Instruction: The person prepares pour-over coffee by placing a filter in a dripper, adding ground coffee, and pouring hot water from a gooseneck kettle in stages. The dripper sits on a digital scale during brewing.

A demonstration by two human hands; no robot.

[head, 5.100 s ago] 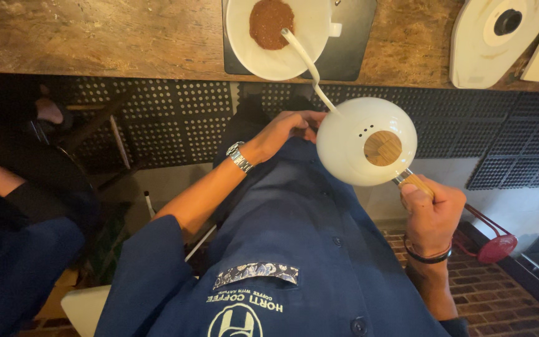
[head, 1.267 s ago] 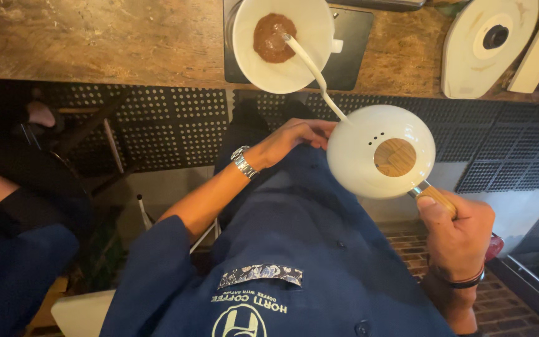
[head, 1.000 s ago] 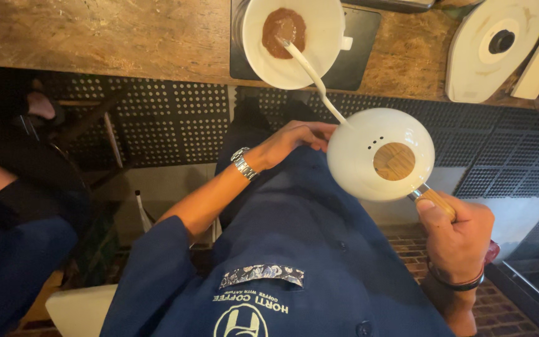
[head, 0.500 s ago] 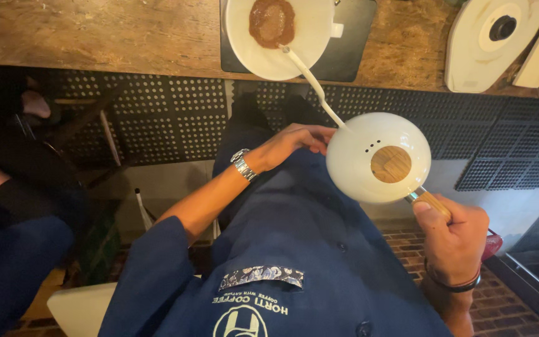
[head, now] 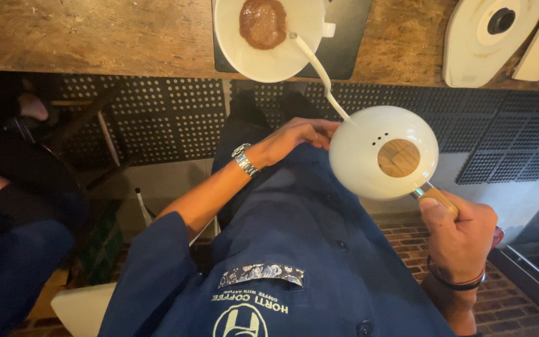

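White enamel fills the middle of our view: the kettle (head: pixel 383 153), seen from above, with a round wooden knob on its lid. Our right hand (head: pixel 458 234) is closed in a full fist around the wooden handle (head: pixel 437 201), fingers wrapped tight, a dark band at the wrist. Our left hand (head: pixel 297 136) lies loosely curled, fingers half bent, with the fingertips touching the kettle's left side near the foot of the spout (head: pixel 319 70); it grips nothing. A metal watch (head: pixel 243 160) sits on that wrist.

The thin spout rises from the kettle to the counter (head: pixel 95 34), and its tip hangs over the right part of the white dripper (head: pixel 268 39), beside the wet brown grounds (head: pixel 262 22). The dripper stands on a dark scale (head: pixel 347 40). We cannot tell whether water is running.

Against half a second ago, the kettle sits at nearly the same spot and both hands keep their hold. The spout tip now lies right of the grounds, near the dripper's rim, where it lay lower and closer to the centre before. The dripper shows slightly higher in view.

A white stand (head: pixel 485 34) lies on the counter to the right.
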